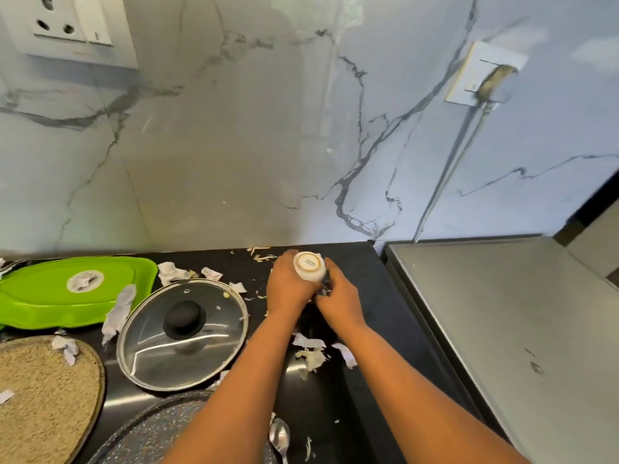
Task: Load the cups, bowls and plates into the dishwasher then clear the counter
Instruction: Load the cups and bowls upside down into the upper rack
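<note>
Gathering crockery: small white cup (310, 266) held bottom-up at far desk (361, 390) edge, left hand (290, 285) grip wrapped around it, right hand (338, 298) closed at its rim. Next: carry to dishwasher.

A home kitchen: black counter (338, 390), marble backsplash (234, 145), glass pot lid (182, 333), spoon (279, 437).

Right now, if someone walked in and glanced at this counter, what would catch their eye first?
Probably the two hands at the middle back of the black counter: the left hand holds a white cup upside down, the right hand close beside it. Next, the bright green tray at far left and the glass lid beside it, with torn paper scraps scattered all over.
</note>
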